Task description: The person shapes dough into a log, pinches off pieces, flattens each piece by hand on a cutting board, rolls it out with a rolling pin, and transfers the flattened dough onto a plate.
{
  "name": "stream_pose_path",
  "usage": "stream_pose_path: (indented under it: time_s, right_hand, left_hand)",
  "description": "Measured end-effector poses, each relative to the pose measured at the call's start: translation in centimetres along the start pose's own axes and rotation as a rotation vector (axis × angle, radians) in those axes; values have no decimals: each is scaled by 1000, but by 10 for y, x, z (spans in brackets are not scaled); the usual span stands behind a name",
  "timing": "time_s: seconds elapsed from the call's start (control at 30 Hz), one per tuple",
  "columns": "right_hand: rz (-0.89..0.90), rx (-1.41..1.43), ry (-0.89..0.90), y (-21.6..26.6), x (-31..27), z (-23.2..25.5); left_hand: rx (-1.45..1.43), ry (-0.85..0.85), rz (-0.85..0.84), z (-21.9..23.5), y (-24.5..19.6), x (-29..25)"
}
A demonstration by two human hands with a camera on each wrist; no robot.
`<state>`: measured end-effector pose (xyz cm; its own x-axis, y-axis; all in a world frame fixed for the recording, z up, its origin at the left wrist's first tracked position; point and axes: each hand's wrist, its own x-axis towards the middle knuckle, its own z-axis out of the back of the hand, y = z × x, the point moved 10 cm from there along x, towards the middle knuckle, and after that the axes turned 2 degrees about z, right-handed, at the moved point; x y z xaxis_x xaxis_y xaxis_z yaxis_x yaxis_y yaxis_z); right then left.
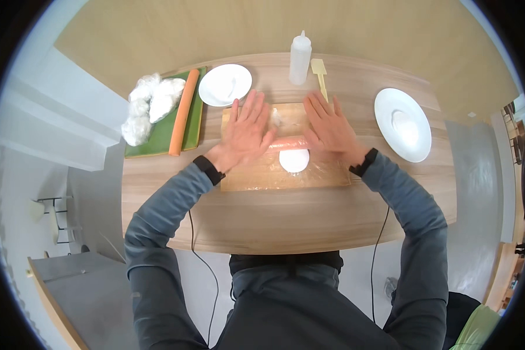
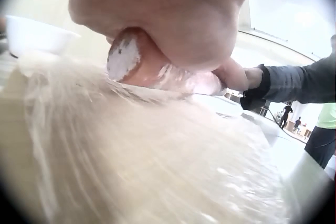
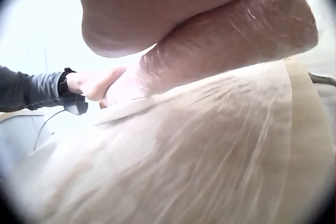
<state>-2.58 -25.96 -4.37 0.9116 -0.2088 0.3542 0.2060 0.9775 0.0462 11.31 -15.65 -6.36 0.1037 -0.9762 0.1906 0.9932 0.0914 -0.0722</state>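
Observation:
Both hands lie with straight, spread fingers on a short orange-brown rolling pin (image 1: 289,143). My left hand (image 1: 248,133) covers its left part, and my right hand (image 1: 331,129) covers its right part. In the left wrist view the heel of the palm rests on the rolling pin (image 2: 152,66), whose end is whitened. The right wrist view shows a shiny, film-like surface on the rolling pin (image 3: 236,35) under the palm. A round white piece of dough (image 1: 294,161) shows just on the near side of the pin. Beneath everything is a wooden board (image 1: 245,181) with clear plastic film (image 2: 157,150) over it.
At the left, a green tray (image 1: 160,140) bears a longer orange-brown rod (image 1: 184,111) and white, plastic-wrapped bundles (image 1: 139,119). A white bowl (image 1: 239,73), a squeeze bottle (image 1: 300,61) and a pale spatula (image 1: 319,69) stand or lie behind the board. Rightward is an oval white plate (image 1: 388,105).

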Motion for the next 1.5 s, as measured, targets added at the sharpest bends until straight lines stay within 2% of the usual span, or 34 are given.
stream_pose_path:
  time_s: [0.17, 0.23, 0.37, 0.53, 0.83, 1.0, 1.07, 1.13, 1.2, 1.3, 1.37, 1.5]
  right_hand:
    - [-15, -22, 7, -21, 16, -21]
    - [-4, -25, 17, -19, 15, -27]
    - [12, -17, 25, -4, 1, -16]
    - [24, -40, 63, 21, -17, -2]
    - [27, 60, 90, 52, -61, 23]
    - [92, 214, 209, 78, -96, 47]
    - [86, 215, 216, 72, -96, 44]
    - [71, 224, 229, 66, -91, 33]
    - [27, 80, 105, 42, -70, 21]
    - [-66, 74, 42, 9, -44, 7]
    - [-45, 44, 55, 13, -48, 9]
    - [37, 87, 130, 47, -91, 26]
  left_hand:
    - [78, -44, 43, -11, 24, 20]
    - [47, -85, 25, -10, 24, 21]
    - [-37, -57, -3, -13, 18, 10]
    - [-91, 54, -30, -11, -2, -18]
    - [-236, 115, -93, 10, -34, -57]
    - [-219, 167, -144, 24, -63, -101]
    - [-195, 164, -156, 25, -66, -104]
    - [-136, 143, -74, 23, -58, -91]
    - [-109, 103, -46, 19, -44, -66]
    - [-119, 65, 8, 9, -20, -40]
    - [-155, 64, 32, 6, -13, -38]
    - [-216, 164, -75, 26, -49, -79]
